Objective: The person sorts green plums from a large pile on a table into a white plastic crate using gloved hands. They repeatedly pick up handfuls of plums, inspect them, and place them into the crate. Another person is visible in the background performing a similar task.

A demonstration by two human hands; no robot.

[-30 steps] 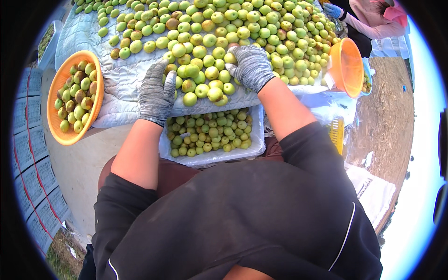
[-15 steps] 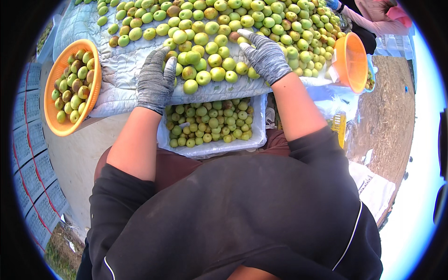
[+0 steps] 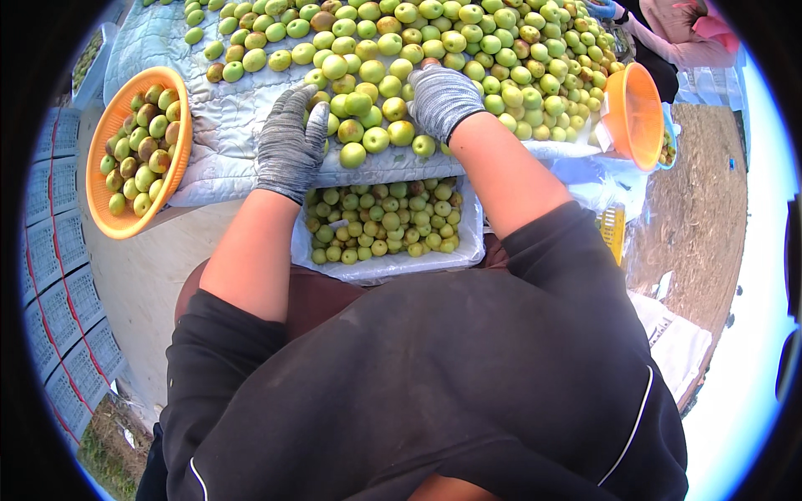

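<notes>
Small round green fruits [image 3: 390, 86], like jujubes, some blotched brown, lie heaped on a quilted pale-blue cloth [image 3: 219, 138]. My right hand [image 3: 444, 100], in a grey knitted glove, reaches into the heap. Its fingers are curled round a brownish fruit [image 3: 430, 63], which shows just past the fingertips. At the heap's near left edge is my left hand [image 3: 291, 140], gloved the same way. Its thumb stands apart from its fingers beside some green fruits, with nothing seen in its grasp. Below the cloth's edge, a lined white crate [image 3: 474, 225] holds more green fruits.
An orange basket [image 3: 93, 179] of browner fruits sits at the left edge. Another orange basket [image 3: 639, 117] leans at the right. A co-worker's pink sleeve [image 3: 668, 46] shows at far right. Stacked pale boxes [image 3: 63, 250] line the left, and a yellow crate [image 3: 613, 234] stands low right.
My right hand has drawn slightly left and closed its fingers round the brownish fruit. My left hand stays open at the heap's edge. The whole view has shifted a little.
</notes>
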